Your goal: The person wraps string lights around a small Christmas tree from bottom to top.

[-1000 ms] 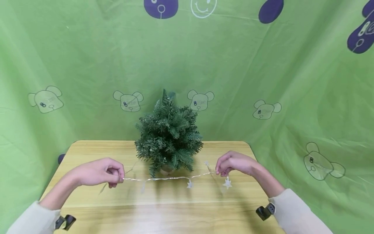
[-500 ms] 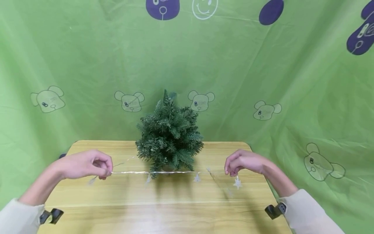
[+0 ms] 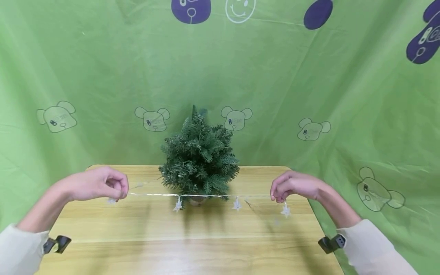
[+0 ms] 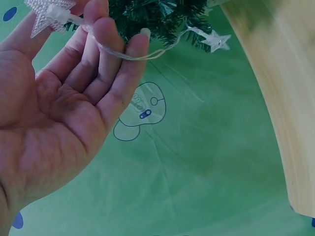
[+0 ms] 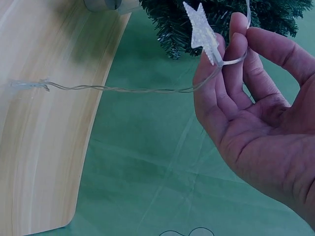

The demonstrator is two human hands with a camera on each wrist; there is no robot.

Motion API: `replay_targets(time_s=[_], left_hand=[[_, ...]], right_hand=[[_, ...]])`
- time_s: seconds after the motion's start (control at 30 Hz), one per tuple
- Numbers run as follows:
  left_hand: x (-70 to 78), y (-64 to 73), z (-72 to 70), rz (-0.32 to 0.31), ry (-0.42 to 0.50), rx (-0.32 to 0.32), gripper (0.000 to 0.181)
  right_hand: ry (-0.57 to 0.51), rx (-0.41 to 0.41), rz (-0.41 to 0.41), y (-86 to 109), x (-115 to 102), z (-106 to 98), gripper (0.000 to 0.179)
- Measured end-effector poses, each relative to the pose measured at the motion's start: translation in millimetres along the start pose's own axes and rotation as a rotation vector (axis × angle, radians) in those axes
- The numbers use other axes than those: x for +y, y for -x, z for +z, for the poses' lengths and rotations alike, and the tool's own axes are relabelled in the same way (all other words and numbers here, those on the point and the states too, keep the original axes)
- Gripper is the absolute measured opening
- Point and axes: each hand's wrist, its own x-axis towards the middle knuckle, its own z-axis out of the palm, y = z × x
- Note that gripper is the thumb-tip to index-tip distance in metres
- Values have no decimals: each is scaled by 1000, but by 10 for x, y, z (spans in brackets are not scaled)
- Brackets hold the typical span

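A string of star lights stretches nearly straight between both hands, in front of the small green Christmas tree. My left hand pinches its clear wire left of the tree. On the other side, my right hand pinches the wire between thumb and fingertips. Two clear stars hang along the middle span, and another star dangles below the right hand. The left wrist view has a star close to the fingers; a similar star stands by the fingers in the right wrist view.
The tree stands toward the back of a light wooden table. Behind and around it hangs a green curtain printed with bear heads. From each hand a loose end of wire trails back toward the tree or the tabletop.
Both hands have moved apart, left hand leftward and right hand rightward, and slightly higher in the head view. The string between them now spans wider and straighter. The tree has stayed put.
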Motion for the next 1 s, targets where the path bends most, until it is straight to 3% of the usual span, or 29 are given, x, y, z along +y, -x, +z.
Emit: replay_targets(time_s=[0.2, 0.53, 1.0], left_hand=[[53, -37, -85, 17, -48, 44, 13], [286, -89, -249, -26, -164, 172, 7], [547, -188, -306, -2, -186, 257, 8]], right_hand=[[0, 11, 9, 31, -21, -6, 22], [12, -10, -2, 66, -51, -10, 21], [19, -95, -13, 125, -60, -33, 19]])
